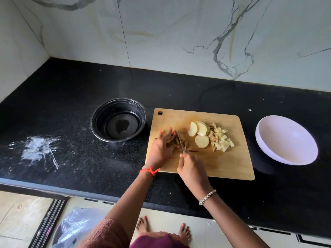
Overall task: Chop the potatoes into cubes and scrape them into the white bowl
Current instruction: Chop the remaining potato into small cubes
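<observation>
A wooden cutting board (223, 163) lies on the black counter. My left hand (162, 148) holds a piece of potato (185, 142) down on the board's left part, fingers curled over it. My right hand (192, 170) grips the handle of a knife (179, 140), whose blade stands in that potato piece. To the right lie three potato slices (201, 134) and a heap of several potato cubes (221, 139). The white bowl (286, 140) stands empty on the counter, right of the board.
A black bowl (118, 119) with a little liquid stands left of the board. A white powder smear (39, 151) marks the counter's left. The marble wall runs behind. A plastic bag (77, 226) lies on the floor near my bare feet.
</observation>
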